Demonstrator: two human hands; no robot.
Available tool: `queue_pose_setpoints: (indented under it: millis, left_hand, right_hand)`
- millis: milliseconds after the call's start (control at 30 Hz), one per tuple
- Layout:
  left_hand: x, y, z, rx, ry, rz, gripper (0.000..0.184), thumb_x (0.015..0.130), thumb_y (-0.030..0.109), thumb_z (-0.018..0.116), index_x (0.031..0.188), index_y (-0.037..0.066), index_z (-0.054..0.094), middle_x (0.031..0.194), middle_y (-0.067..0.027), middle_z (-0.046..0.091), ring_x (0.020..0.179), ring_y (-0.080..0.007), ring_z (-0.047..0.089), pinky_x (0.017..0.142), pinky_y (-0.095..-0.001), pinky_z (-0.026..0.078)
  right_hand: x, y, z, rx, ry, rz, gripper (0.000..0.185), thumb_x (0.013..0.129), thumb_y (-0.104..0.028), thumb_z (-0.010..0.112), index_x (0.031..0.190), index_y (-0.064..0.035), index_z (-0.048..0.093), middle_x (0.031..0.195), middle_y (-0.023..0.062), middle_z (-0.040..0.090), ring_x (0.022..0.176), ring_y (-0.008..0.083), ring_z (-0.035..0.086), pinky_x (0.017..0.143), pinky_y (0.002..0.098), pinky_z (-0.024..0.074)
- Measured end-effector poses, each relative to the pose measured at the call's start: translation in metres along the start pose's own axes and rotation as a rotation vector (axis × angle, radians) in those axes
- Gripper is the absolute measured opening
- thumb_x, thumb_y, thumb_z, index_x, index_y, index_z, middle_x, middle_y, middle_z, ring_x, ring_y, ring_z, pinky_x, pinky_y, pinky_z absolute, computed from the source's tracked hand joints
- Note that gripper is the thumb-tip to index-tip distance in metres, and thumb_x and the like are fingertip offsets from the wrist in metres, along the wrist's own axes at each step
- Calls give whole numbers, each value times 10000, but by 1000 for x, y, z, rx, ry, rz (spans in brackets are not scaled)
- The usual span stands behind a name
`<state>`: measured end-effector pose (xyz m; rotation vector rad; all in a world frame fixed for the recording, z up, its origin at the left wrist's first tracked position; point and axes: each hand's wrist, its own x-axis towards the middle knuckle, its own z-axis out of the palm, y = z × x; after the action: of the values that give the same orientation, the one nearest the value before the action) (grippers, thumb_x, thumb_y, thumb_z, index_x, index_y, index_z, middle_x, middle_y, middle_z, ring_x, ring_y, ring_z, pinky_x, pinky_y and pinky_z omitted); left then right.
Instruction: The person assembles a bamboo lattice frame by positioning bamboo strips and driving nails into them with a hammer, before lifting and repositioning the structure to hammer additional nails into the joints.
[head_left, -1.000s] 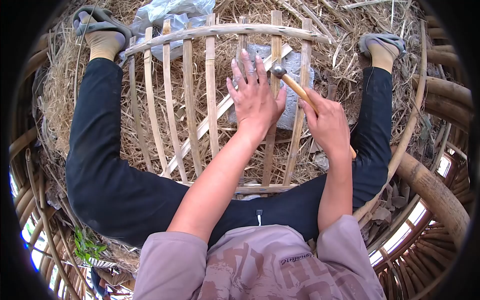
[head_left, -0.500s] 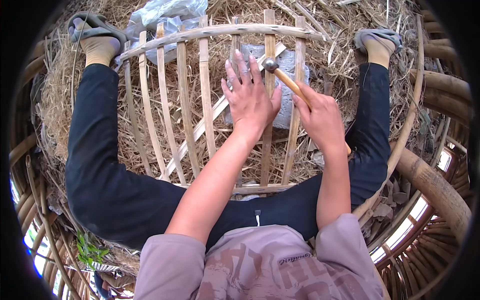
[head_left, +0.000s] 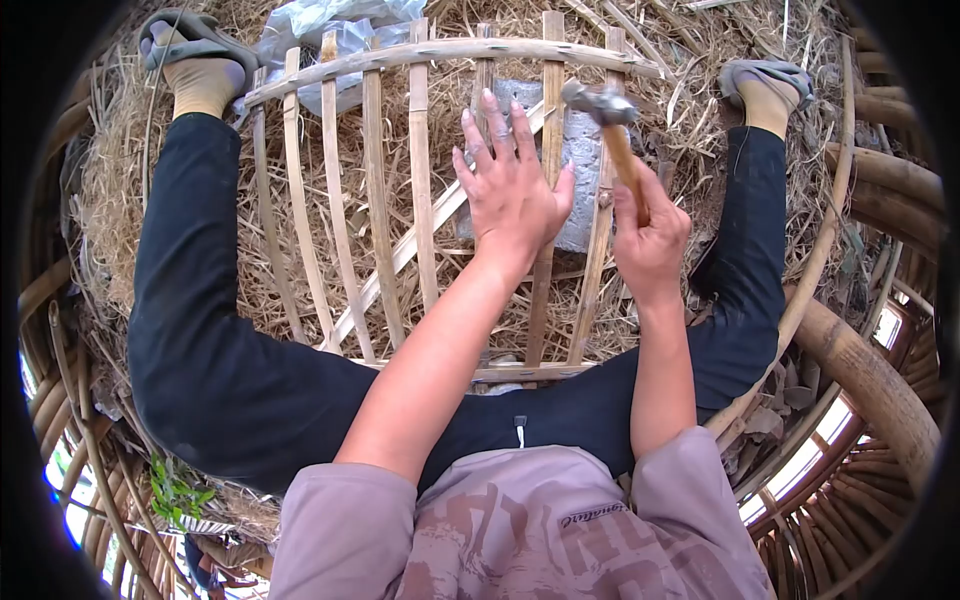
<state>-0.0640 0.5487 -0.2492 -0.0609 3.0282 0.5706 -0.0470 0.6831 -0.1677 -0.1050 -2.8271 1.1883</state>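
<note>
My right hand point(head_left: 652, 232) is closed around the wooden handle of a hammer point(head_left: 622, 160), whose metal head is raised over the right part of a bamboo slat frame point(head_left: 420, 170). My left hand point(head_left: 512, 200) lies flat with its fingers spread on the slats and on a pale diagonal bamboo strip point(head_left: 400, 258). Part of the strip is hidden beneath that hand. A grey block point(head_left: 578, 215) shows under the slats by both hands. The frame's curved top crosspiece point(head_left: 460, 53) runs beyond my fingertips.
Dry straw point(head_left: 210, 290) covers the ground around the frame. My legs stretch out on both sides, with a sandalled foot point(head_left: 205, 85) at the upper left. A crumpled plastic bag point(head_left: 330, 25) lies beyond the frame. A thick bamboo pole point(head_left: 860, 370) stands at the right.
The hammer has been lifted and tilted more upright, its head moving up and right from the slat. My left hand stays spread in nearly the same place, and the view has shifted slightly.
</note>
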Motion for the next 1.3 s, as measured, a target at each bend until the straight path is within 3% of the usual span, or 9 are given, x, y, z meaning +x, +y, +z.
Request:
queue_pose_setpoints:
  millis: [100, 133, 267, 367, 400, 633, 767, 933, 1300]
  left_hand:
    - [0, 0, 2, 9, -3, 4, 955, 905, 579, 624, 1593, 16, 277, 1681, -284, 119, 1520, -502, 197, 1149, -662, 290]
    - [0, 0, 2, 5, -3, 7, 949, 906, 572, 612, 1594, 11, 277, 1681, -286, 119, 1515, -503, 204, 1147, -663, 288]
    - [-1, -1, 3, -15, 25, 6, 950, 901, 566, 611, 1593, 7, 279, 1681, -285, 126, 1509, -507, 216, 1142, -671, 287]
    - [-1, -1, 5, -15, 29, 6, 952, 901, 564, 610, 1595, 5, 275, 1682, -281, 128, 1512, -509, 208, 1143, -675, 283]
    - [-1, -1, 6, -12, 13, 3, 956, 902, 568, 609, 1598, 6, 269, 1685, -277, 124, 1518, -507, 193, 1147, -672, 278]
    - [0, 0, 5, -1, 12, -6, 971, 902, 589, 603, 1600, 7, 262, 1685, -279, 122, 1522, -502, 189, 1154, -664, 275]
    - [0, 0, 2, -26, 17, 2, 966, 892, 572, 626, 1589, 0, 280, 1676, -283, 152, 1511, -507, 220, 1152, -664, 280]
    - [-1, 0, 5, -38, 57, 7, 948, 890, 549, 638, 1581, -2, 295, 1671, -286, 166, 1509, -507, 221, 1151, -659, 282]
    - [0, -1, 4, -29, 20, -6, 972, 894, 565, 633, 1592, -2, 265, 1675, -284, 152, 1511, -505, 216, 1157, -660, 274]
  right_hand:
    - [7, 6, -1, -87, -200, 166, 282, 990, -186, 665, 1233, -44, 683, 738, 188, 680, 610, 268, 689, 571, 402, 510]
    - [12, 11, 4, -166, -183, -32, 271, 999, -177, 652, 1234, -44, 673, 751, 196, 678, 611, 282, 691, 561, 404, 501]
    - [-4, 9, 3, -38, 26, -81, 271, 992, -162, 655, 1246, -70, 664, 757, 211, 668, 639, 362, 684, 558, 414, 501]
    - [-1, 8, 2, -55, -59, -35, 261, 992, -166, 658, 1234, -69, 669, 761, 208, 670, 659, 374, 688, 567, 413, 511]
    - [3, 21, 4, -208, -181, 0, 263, 994, -164, 654, 1236, -63, 660, 775, 207, 675, 658, 369, 686, 573, 421, 510]
    - [-9, 11, 5, -3, 55, -133, 301, 993, -165, 656, 1274, -58, 636, 797, 222, 680, 685, 367, 707, 581, 426, 512]
    - [6, 13, 5, -221, -133, -84, 243, 994, -146, 644, 1205, -29, 666, 787, 220, 681, 683, 375, 707, 575, 433, 510]
    - [3, -8, -13, 10, -122, 159, 250, 1002, -202, 659, 1183, -31, 685, 658, 163, 628, 547, 257, 637, 548, 362, 471]
    - [13, -3, -26, -229, -287, 58, 249, 972, -222, 673, 1161, -63, 709, 791, 214, 688, 723, 390, 694, 648, 450, 516]
